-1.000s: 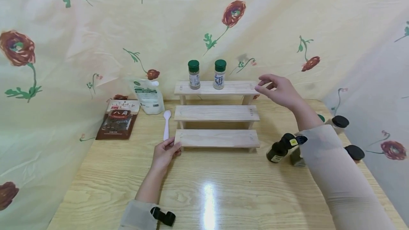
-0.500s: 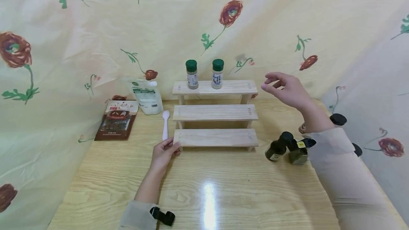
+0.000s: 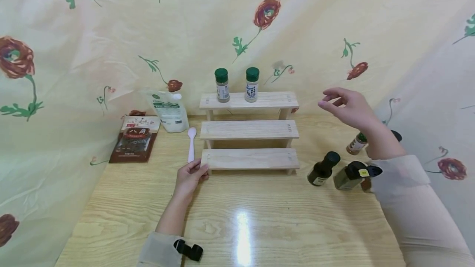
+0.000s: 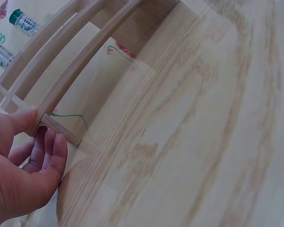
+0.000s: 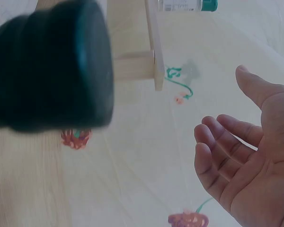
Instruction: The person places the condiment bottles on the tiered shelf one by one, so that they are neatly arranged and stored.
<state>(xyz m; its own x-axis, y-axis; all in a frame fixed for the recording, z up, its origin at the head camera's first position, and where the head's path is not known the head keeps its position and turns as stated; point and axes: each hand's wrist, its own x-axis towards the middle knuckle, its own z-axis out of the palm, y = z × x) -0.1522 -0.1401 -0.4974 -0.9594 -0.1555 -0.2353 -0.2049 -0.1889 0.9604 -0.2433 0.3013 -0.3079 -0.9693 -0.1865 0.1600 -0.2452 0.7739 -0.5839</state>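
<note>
A three-step wooden rack (image 3: pixel 249 130) stands in the middle of the table. My left hand (image 3: pixel 190 180) grips the left end of its lowest board; in the left wrist view the thumb lies on the board end and the fingers curl beneath it. On the top step stand two green-capped seasoning bottles, a left one (image 3: pixel 222 87) and a right one (image 3: pixel 251 86). My right hand (image 3: pixel 349 107) hovers right of the top step, fingers loosely bent and holding nothing. In the right wrist view a blurred dark cap (image 5: pixel 52 66) fills the near left.
Right of the rack are a dark bottle (image 3: pixel 322 170), a black-capped jar (image 3: pixel 348 177) and a green-capped bottle (image 3: pixel 356 144); the right arm covers part of others. At left lie a brown packet (image 3: pixel 135 141), a white pouch (image 3: pixel 170 112) and a white spoon (image 3: pixel 191 143).
My right hand has moved right, away from the top step, and more of the bottles beneath the arm shows. My left hand keeps its grip on the rack.
</note>
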